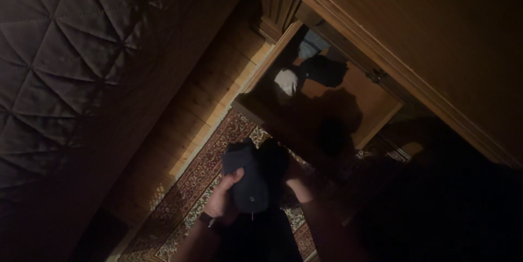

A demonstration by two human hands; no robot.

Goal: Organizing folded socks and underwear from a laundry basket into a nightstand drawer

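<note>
My left hand (224, 196) grips a dark navy folded sock bundle (248, 177) from its left side, a dark watch on the wrist. My right hand (298, 188) sits just to the right of the bundle, mostly in shadow, and seems to touch its dark right edge; its grip is hard to see. Both hands hover over a patterned rug, in front of an open wooden drawer (376, 131). Inside the drawer lie a white rolled item (286, 81), a dark garment (324, 70) and a pale blue piece (310, 44).
A dark quilted bed cover (71, 65) fills the left side. A strip of wooden floor (212, 98) runs between bed and rug (190, 196). The wooden dresser top (436, 33) spans the upper right. The lower right is deep shadow.
</note>
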